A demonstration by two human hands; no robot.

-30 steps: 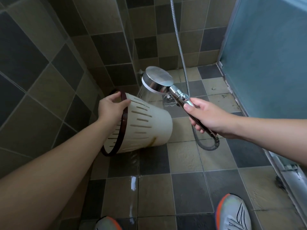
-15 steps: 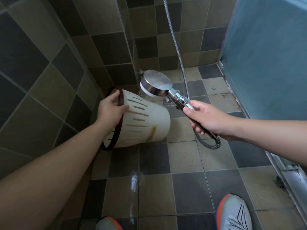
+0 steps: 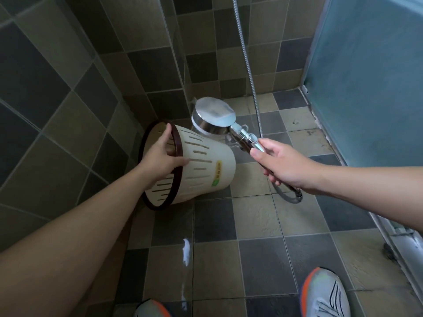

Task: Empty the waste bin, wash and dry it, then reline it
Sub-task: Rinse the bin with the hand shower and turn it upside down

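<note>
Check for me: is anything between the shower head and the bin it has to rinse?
Nothing visible. The shower head, held by the right hand, sits just above the tilted waste bin, with open air between. The left hand grips only the bin's dark rim.

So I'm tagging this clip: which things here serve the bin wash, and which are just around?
In use: waste bin, left hand gripping its rim; shower head, right hand holding its handle; hose.

Just around: shoes, floor tiles, blue panel.
</note>
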